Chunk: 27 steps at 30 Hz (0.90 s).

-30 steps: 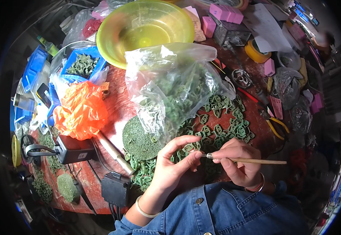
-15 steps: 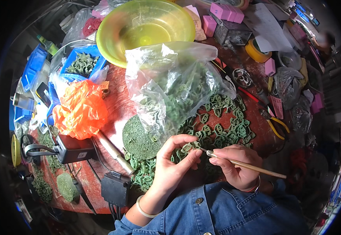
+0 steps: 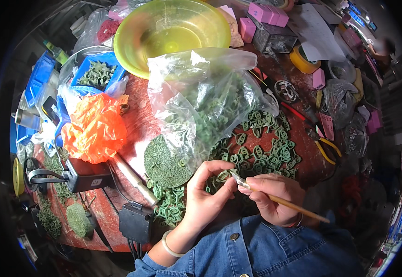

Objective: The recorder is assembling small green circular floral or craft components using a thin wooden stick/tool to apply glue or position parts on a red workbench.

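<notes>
My left hand (image 3: 203,196) pinches a small green curled piece (image 3: 224,176) between thumb and forefinger, partly hidden by the fingers. Closed around a slim wooden-handled tool (image 3: 299,208) is my right hand (image 3: 275,196). The tool's metal end meets the green piece at my left fingertips; its exact tip is too small to make out. Just beyond both hands lie many similar green curled pieces (image 3: 265,159). A clear plastic bag (image 3: 178,99) holding more of them rests behind, and a round speckled green disc (image 3: 166,164) sits left of my left hand.
A yellow basin (image 3: 134,55) stands at the back. To the left are a blue bin (image 3: 117,64), an orange plastic bag (image 3: 94,129), a pale rod (image 3: 134,180) and a black box with cables (image 3: 135,224). Yellow-handled pliers (image 3: 323,150) and a tape roll (image 3: 305,62) lie right.
My right hand has shifted slightly left, bringing the tool's metal end over the green piece. The handle now slopes more steeply down to the right. My left hand has barely moved.
</notes>
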Motion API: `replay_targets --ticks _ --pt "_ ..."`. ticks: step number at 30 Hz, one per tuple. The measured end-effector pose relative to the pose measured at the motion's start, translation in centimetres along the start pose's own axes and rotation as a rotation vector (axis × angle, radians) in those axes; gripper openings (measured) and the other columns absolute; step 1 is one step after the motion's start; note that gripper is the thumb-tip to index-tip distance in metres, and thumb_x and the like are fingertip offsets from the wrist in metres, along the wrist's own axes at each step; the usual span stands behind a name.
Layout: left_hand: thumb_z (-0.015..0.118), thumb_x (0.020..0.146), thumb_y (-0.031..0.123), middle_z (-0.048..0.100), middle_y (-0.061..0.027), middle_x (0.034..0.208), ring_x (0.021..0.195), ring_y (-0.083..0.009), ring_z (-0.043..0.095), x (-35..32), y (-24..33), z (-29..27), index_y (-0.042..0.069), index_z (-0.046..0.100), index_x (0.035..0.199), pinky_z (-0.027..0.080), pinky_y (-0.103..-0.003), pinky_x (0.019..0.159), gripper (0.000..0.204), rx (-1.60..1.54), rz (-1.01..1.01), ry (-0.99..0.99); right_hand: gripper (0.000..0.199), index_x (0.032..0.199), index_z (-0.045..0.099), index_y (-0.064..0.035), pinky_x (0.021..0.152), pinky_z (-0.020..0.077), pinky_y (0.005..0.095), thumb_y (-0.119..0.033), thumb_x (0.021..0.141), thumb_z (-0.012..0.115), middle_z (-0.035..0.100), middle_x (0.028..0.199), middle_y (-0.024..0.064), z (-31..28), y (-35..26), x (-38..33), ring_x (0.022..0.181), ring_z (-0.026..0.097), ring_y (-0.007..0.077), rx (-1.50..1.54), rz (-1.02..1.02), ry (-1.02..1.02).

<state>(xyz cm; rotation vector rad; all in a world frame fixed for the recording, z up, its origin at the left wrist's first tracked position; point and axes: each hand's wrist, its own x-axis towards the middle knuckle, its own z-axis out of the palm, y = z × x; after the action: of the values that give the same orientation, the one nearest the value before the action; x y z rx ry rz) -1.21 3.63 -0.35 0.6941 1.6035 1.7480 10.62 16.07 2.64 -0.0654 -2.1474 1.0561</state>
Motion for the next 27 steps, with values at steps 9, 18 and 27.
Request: replay_targets --ticks 9,18,27 --pt "0.070 0.086 -0.001 0.057 -0.0063 0.099 0.073 -0.0104 0.063 -0.1 0.1 -0.1 0.004 0.057 0.114 0.050 -0.021 0.059 0.032 -0.385 -0.245 0.046 0.024 0.111 0.060 0.0026 0.060 0.0544 0.0310 0.001 0.087 0.064 0.065 0.088 0.0107 0.0 0.7 -0.2 0.070 0.066 0.0221 -0.019 -0.026 -0.008" --pt "0.069 0.087 -0.001 0.057 -0.0061 0.097 0.073 -0.0113 0.062 -0.1 0.0 -0.2 0.004 0.056 0.115 0.050 -0.021 0.058 0.031 -0.482 -0.281 0.016 0.017 0.106 0.060 0.0033 0.060 0.0540 0.0314 -0.008 0.094 0.058 0.066 0.085 0.0122 0.5 0.9 -0.5 0.069 0.065 0.0225 -0.066 -0.072 -0.003" --pt "0.066 0.089 -0.001 0.058 -0.0052 0.094 0.074 -0.0105 0.061 0.0 -0.1 -0.3 0.003 0.055 0.115 0.050 -0.021 0.059 0.028 -0.522 -0.303 0.009 0.039 0.119 0.058 0.0031 0.072 0.0542 0.0359 -0.002 0.082 0.071 0.061 0.098 0.0111 0.2 1.0 -0.9 0.082 0.063 0.0245 -0.046 -0.091 -0.149"
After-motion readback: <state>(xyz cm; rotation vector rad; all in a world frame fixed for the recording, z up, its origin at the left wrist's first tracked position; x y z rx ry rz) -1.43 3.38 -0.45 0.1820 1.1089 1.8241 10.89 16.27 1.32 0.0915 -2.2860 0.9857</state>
